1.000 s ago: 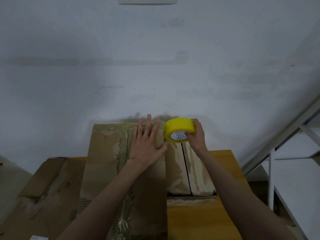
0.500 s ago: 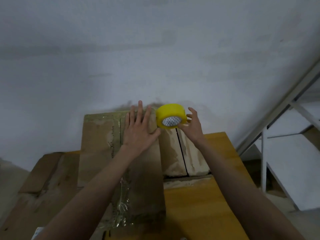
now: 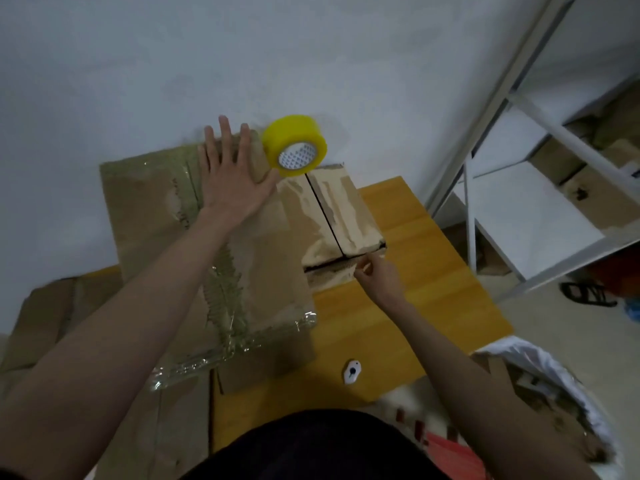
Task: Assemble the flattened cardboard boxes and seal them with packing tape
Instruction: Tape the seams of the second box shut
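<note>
A tall cardboard box (image 3: 149,202) wrapped in crinkled clear tape stands on the wooden table (image 3: 433,271). My left hand (image 3: 232,178) lies flat on its top near the far end, fingers spread, thumb against the yellow tape roll (image 3: 294,145). The roll stands on edge at the far end of a lower box (image 3: 349,209) whose two top flaps meet in a dark seam. At the near end of that seam, my right hand (image 3: 375,275) pinches thumb and forefinger together on what looks like a clear tape end.
A small white cutter (image 3: 352,372) lies on the table near me. Flattened cardboard (image 3: 45,317) is stacked at the left. A grey metal shelf (image 3: 519,168) holding boxes stands at the right, with a white plastic bag (image 3: 540,368) below it.
My right hand let go of the tape roll and came back to the near end of the lower box. The roll now rests on the far end. My left hand stayed flat.
</note>
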